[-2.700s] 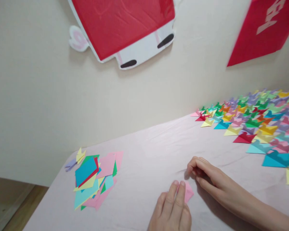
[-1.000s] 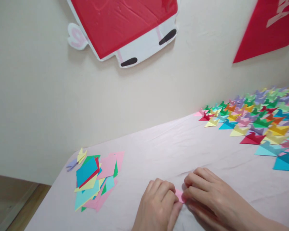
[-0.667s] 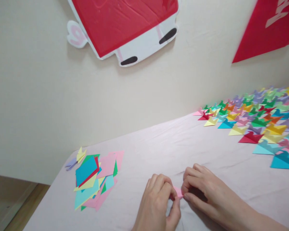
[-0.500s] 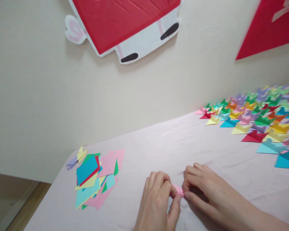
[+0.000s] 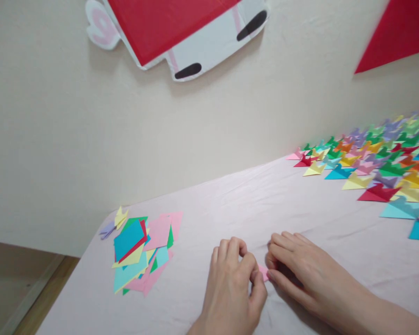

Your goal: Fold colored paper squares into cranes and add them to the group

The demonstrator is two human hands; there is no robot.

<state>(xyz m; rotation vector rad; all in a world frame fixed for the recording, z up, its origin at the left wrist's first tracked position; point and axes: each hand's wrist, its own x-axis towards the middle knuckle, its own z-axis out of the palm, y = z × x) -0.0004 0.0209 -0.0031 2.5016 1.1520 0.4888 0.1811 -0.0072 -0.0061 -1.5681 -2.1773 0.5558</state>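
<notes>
Head view: folded pink paper [image 5: 264, 273], partly hidden, sits low at the tablecloth [image 5: 195, 274] between our left hand [image 5: 232, 284], pinching its left side, and our right hand [image 5: 300, 270], pinching its right tip.

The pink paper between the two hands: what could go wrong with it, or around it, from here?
The pink paper is partly hidden by the left hand, so a crooked edge might go unnoticed. The tablecloth has creases near the right hand; pressing there could mark paper unevenly. Paper birds stand on the right; a wide sweep might disturb them.
</notes>
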